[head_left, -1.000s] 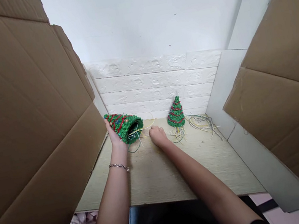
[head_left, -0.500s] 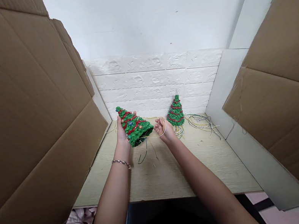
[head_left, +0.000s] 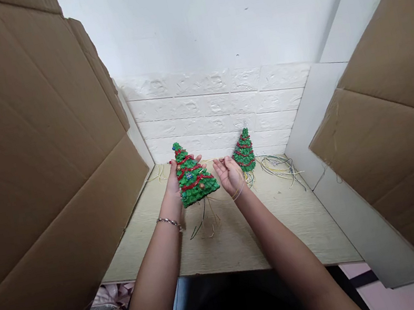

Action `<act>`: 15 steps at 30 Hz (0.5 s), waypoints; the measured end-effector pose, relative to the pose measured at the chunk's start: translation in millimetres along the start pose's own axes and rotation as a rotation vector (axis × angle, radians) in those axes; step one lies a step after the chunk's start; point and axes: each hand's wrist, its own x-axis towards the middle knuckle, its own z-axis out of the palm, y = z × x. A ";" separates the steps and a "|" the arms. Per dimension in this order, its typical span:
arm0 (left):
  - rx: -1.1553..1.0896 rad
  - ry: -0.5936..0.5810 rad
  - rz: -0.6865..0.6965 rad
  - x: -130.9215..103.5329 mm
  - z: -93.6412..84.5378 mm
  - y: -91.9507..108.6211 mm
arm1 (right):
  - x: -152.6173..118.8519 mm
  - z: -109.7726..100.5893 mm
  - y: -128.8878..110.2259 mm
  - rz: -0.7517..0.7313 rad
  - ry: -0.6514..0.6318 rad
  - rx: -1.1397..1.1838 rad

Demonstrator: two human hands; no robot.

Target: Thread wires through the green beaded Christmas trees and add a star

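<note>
A small green model Christmas tree [head_left: 191,182] with red garland and little ornaments is held in my left hand [head_left: 173,186], fingers wrapped round its left side and back. It stands nearly upright above the table. Several thin wires [head_left: 205,219], green and yellow, dangle from under its base. Just right of the tree, my right hand [head_left: 230,178] is partly curled on a thin yellow wire [head_left: 241,183], which loops by the wrist. Its exact grip is too small to see clearly. Behind that hand stands a second decorated tree [head_left: 244,153], with wires beneath it.
A loose coil of yellow and dark wires [head_left: 279,166] lies at the back right of the wooden table [head_left: 304,228]. More wire [head_left: 160,173] lies at the back left. Cardboard panels [head_left: 30,154] flank both sides, and a white brick-pattern wall [head_left: 202,107] closes the back.
The held tree has turned from tilted, with its open base showing, to nearly upright, and shifted slightly right. The yellow wire loop has moved from my right fingers towards the wrist.
</note>
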 end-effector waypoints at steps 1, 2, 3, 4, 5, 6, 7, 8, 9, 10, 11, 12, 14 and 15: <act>0.009 -0.008 -0.015 -0.1 -0.1 -0.6 | -0.2 -0.6 -3.0 0.010 0.007 0.029; 0.017 -0.012 -0.026 0.1 -0.1 -1.4 | -0.7 -1.2 -5.7 0.028 0.005 0.050; 0.024 -0.015 -0.033 0.5 -0.1 -2.3 | -1.5 -1.5 -8.0 0.058 -0.010 0.065; 0.034 -0.015 -0.036 1.0 0.0 -3.3 | -2.7 -1.6 -9.9 0.096 -0.039 0.077; 0.043 -0.012 -0.034 1.6 0.0 -4.2 | -4.2 -1.5 -11.2 0.137 -0.080 0.085; 0.049 -0.009 -0.028 2.2 -0.3 -5.1 | -5.7 -1.2 -12.0 0.173 -0.127 0.089; 0.053 -0.010 -0.022 2.8 -0.8 -5.8 | -7.2 -0.7 -12.4 0.200 -0.175 0.088; 0.054 -0.014 -0.018 3.3 -1.5 -6.1 | -8.4 -0.3 -12.5 0.218 -0.219 0.081; 0.055 -0.023 -0.018 3.6 -2.4 -6.2 | -9.1 -0.1 -12.4 0.228 -0.250 0.070; 0.057 -0.036 -0.015 3.8 -3.3 -6.0 | -9.2 0.0 -12.2 0.230 -0.267 0.060; 0.064 -0.051 -0.010 3.8 -4.0 -5.7 | -8.7 -0.4 -11.8 0.233 -0.265 0.052; 0.074 -0.062 0.001 3.7 -4.3 -5.2 | -7.7 -1.1 -11.3 0.237 -0.247 0.044; 0.089 -0.066 0.025 3.2 -3.6 -4.8 | -4.5 -3.8 -9.1 0.251 -0.184 0.008; 0.090 -0.060 0.026 2.9 -2.9 -5.0 | -2.7 -5.6 -7.3 0.265 -0.161 -0.029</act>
